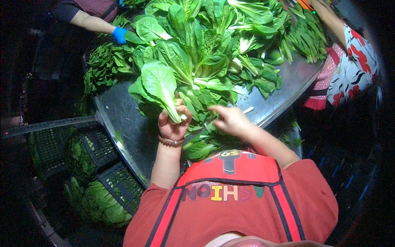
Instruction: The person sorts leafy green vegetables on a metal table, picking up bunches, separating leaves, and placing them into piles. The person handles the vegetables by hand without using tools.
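Green head of bok choy (161,88): broad leaves up, pale stem end down, held upright over the near edge of the bench, in front of my chest.
Left hand (173,123): my fingers clamped round the stem end of that head; beaded bracelet (170,141) on the wrist.
Right hand (231,120): just beside the left, fingers curled and pinched together on a small leaf or stalk among the loose greens; what exactly it grips is hidden.
Pile (214,45): many more heads of the same greens heaped beyond my hands, touching one another.
Bench (284,88): bare grey metal, wet-looking, curved by the lens.
Crates (113,181): dark plastic, low on my left, greens lying in them.
Others: blue-gloved hand (119,34) on leaves at far left; a person in a red-flowered sleeve (357,57) at far right.
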Motion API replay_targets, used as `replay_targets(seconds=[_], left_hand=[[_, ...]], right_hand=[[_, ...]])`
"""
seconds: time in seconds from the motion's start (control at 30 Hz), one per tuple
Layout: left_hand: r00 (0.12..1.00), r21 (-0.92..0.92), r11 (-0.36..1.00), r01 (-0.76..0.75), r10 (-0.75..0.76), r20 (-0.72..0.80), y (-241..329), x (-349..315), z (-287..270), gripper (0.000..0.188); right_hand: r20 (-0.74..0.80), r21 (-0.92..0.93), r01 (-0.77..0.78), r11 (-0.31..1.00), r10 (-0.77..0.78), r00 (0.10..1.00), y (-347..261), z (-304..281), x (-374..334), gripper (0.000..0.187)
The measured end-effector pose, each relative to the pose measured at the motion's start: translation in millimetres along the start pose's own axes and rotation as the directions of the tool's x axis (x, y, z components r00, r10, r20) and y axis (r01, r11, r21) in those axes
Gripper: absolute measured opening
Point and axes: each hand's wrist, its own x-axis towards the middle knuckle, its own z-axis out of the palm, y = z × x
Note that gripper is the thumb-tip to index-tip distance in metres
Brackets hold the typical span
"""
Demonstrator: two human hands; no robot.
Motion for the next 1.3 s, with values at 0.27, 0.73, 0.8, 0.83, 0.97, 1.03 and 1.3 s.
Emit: replay_targets(seconds=[0.27,0.73,0.8,0.83,0.97,1.03,1.3], left_hand=[[0.999,0.032,0.999,-0.027,0.027,0.019,2,-6,-4,0.046],[0.953,0.284,0.919,-0.271,0.298,-0.054,18,0,4,0.041],[0.932,0.359,0.895,-0.263,0.332,-0.144,23,-8,-1,0.033],[0.937,0.366,0.896,-0.253,0.321,-0.137,24,-10,-2,0.032],[0.912,0.396,0.876,-0.273,0.367,-0.184,37,-18,-9,0.029],[0.838,0.442,0.838,-0.321,0.468,-0.279,37,-21,-12,0.03],[0.873,0.65,0.756,-0.08,0.368,-0.321,-14,4,-3,0.028]], right_hand=[[-0.072,-0.054,-0.024,0.998,0.02,0.997,5,-6,-8,0.034],[-0.407,-0.149,-0.018,0.989,-0.045,0.912,-22,9,91,0.044],[-0.341,-0.193,-0.145,0.97,0.072,0.937,-32,22,116,0.051],[-0.34,-0.175,-0.169,0.97,0.102,0.935,-25,26,126,0.052],[-0.293,0.53,-0.016,0.848,0.2,0.935,3,22,122,0.052],[-0.017,0.926,-0.076,0.37,0.241,0.97,-15,3,99,0.032],[0.281,0.869,-0.339,0.362,0.204,0.938,-39,-18,50,0.014]])
